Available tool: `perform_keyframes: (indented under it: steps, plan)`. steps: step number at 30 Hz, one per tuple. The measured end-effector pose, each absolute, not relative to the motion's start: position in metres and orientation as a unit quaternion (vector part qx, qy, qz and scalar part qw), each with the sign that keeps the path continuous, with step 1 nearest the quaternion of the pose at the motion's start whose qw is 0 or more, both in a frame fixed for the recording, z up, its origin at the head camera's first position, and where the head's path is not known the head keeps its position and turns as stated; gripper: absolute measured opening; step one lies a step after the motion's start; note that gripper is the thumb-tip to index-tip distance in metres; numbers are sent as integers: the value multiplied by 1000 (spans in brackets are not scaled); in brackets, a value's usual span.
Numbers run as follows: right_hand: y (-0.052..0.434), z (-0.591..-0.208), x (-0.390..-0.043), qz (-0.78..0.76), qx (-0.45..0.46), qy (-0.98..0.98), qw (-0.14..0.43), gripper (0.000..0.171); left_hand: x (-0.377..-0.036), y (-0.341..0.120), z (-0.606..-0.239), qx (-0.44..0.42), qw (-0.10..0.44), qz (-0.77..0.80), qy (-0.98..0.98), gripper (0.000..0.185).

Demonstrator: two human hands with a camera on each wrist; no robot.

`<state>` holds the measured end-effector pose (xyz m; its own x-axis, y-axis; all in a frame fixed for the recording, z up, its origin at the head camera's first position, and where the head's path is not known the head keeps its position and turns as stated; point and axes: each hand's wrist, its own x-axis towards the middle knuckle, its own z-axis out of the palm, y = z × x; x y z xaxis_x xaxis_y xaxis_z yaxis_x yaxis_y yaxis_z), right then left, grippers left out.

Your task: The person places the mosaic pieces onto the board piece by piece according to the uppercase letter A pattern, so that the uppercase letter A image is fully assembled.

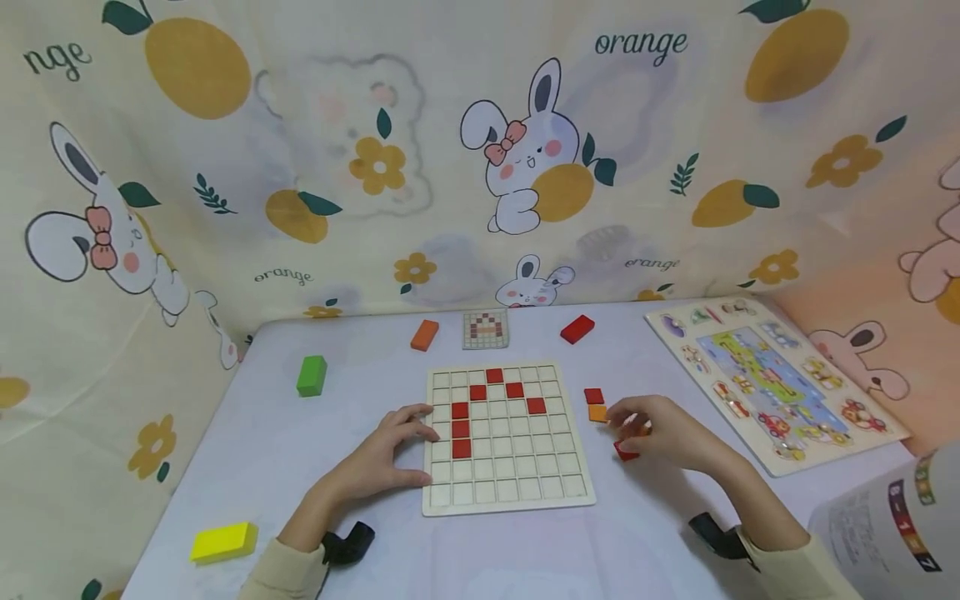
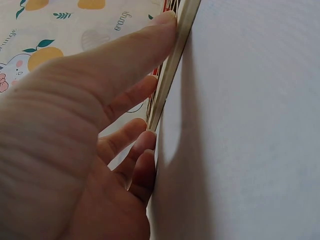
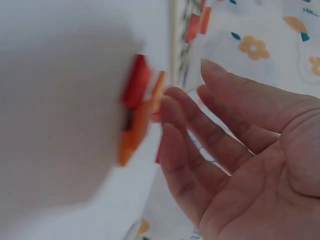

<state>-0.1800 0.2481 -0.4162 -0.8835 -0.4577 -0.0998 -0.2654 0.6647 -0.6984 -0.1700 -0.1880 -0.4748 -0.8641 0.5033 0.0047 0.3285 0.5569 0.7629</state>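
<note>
The right hand [image 1: 660,429] is pinching a red tile [image 1: 626,451] from the loose tiles just right of the grid board [image 1: 506,492], which holds eight red tiles and which the left hand [image 1: 390,450] is steadying open-fingered on the desk [image 1: 262,450]; placing it next likely needs an empty cell.

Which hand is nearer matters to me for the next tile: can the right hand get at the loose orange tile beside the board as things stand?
Probably yes. The orange tile lies on the table just by the right hand, with nothing between them; the grid board lies off to the side.
</note>
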Motion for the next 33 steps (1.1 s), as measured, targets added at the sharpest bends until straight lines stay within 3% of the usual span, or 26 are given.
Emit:
perform_keyframes:
  steps: [22, 33]
  plan:
    - [261, -441, -166, -371, -198, 902, 98, 32, -170, -186, -474, 235, 102, 404, 878, 46]
    - [255, -438, -163, -355, -195, 907, 114, 25, -169, -186, -473, 235, 104, 407, 877, 47]
